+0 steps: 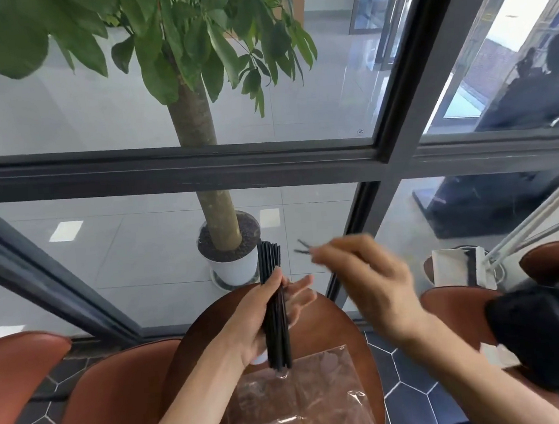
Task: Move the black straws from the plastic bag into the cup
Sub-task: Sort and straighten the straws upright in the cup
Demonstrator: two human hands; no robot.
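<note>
Round brown table (344, 311) below glass wall (93, 109), grey tiled hall beyond. Potted tree (208, 191) behind glass. Three brown chairs: far left (17, 360), near left (112, 402), right (455, 301). Left hand (260, 318) wrapped round upright straw bundle (275, 313), number uncountable; bundle above clear bag (301, 402) lying flat on table. White cup (260, 359) barely visible under left hand. Right hand (371, 278) raised, blurred, fingers pinching two straws (303, 247). One black cloth (552, 333) far right.
</note>
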